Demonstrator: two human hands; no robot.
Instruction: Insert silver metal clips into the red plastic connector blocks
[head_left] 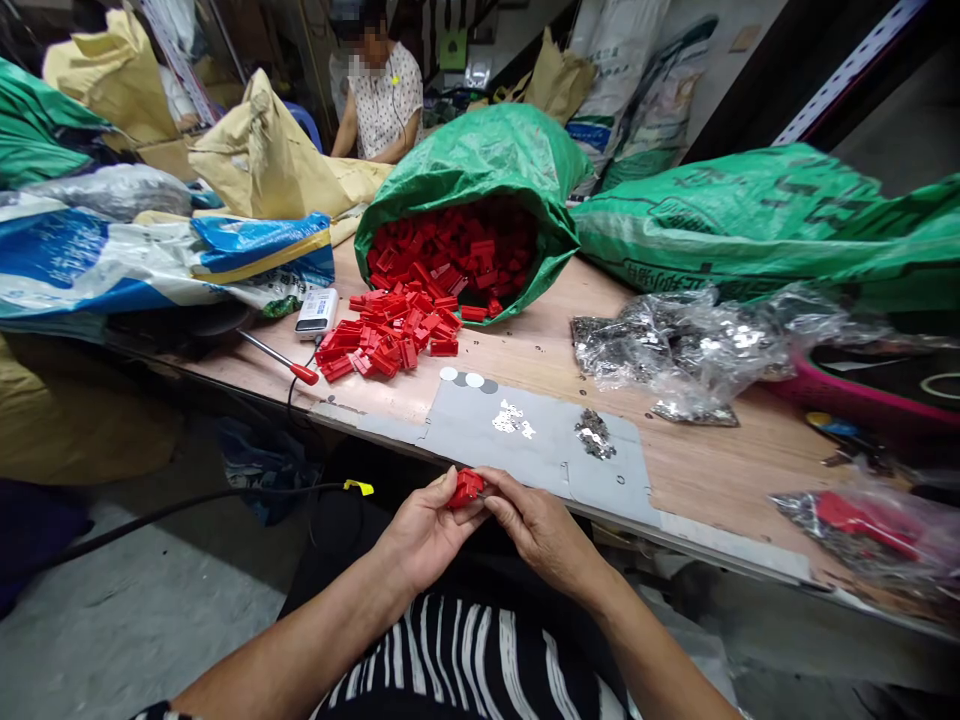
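My left hand (421,530) and my right hand (536,525) meet over my lap, just in front of the table edge, and pinch one small red plastic part (466,488) between their fingertips. On the table ahead lies a loose pile of red plastic parts (386,340), spilled from an open green sack (480,165) full of the same pieces. Two small heaps of tiny metal bits, one bright (511,418) and one darker (595,434), rest on a grey sheet (540,455) near the table edge.
Clear plastic bags of metal pieces (679,345) lie right of centre. Another green sack (772,215) sits at the right, blue and tan sacks at the left. A red-handled tool (279,356) and a small white device (317,312) lie left. Another person (384,95) sits behind the table.
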